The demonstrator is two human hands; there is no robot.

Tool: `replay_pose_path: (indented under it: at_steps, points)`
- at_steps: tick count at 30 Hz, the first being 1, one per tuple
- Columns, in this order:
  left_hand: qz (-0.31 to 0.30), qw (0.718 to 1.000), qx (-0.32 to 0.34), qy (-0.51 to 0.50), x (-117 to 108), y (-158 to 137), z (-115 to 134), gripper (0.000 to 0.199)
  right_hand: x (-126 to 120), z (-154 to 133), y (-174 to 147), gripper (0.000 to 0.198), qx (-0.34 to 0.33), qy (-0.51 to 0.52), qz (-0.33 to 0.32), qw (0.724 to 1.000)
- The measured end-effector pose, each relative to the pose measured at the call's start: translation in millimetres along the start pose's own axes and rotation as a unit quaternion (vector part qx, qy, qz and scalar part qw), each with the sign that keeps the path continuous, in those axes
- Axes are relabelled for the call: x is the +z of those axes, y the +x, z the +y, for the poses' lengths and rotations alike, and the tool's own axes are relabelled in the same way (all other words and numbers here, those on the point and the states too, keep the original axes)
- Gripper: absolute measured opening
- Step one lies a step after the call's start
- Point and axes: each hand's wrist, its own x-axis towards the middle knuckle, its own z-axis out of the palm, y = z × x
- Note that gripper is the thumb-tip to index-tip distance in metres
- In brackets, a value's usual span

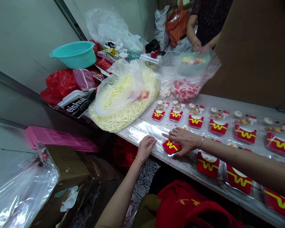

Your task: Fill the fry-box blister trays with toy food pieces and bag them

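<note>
Table (185, 165), near edge: right hand (184, 139) spread over red packet (171, 146), grip unclear.
Left hand (146, 147) just beside, narrowed, fingertips together; contents not visible. Packet: probably light, flexible, slick if sleeved; take by side edges.

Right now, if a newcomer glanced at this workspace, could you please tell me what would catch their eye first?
Probably the red packs with yellow zigzags, lined up in rows at the right, with the right hand on one more pack beside the left hand. Next might come the big clear bag of pale yellow strands left of the rows, then the turquoise basin at the back left.
</note>
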Motion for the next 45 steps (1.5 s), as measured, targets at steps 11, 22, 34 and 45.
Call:
replay_pose_path:
  at_steps: [11, 22, 34, 45]
  points:
    - [-0.006, 0.986, 0.051, 0.16, 6.3, -11.5, 12.2, 0.04, -4.7, -23.6, 20.8, 0.083, 0.084, -0.048, -0.008, 0.995]
    - [-0.105, 0.95, -0.013, 0.293, 16.9, 7.7, 26.9, 0.043, 3.7, -41.5, 17.5, 0.089, 0.111, -0.052, -0.004, 0.992]
    - [-0.065, 0.862, -0.141, 0.482, -13.0, -21.6, 39.4, 0.018, 19.4, -57.3, 28.5, 0.088, 0.161, -0.05, 0.03, 0.985]
    - [-0.1, 0.908, -0.152, 0.377, -10.1, -45.5, 32.4, 0.022, 26.0, -63.3, 41.2, 0.083, 0.234, -0.055, 0.035, 0.97]
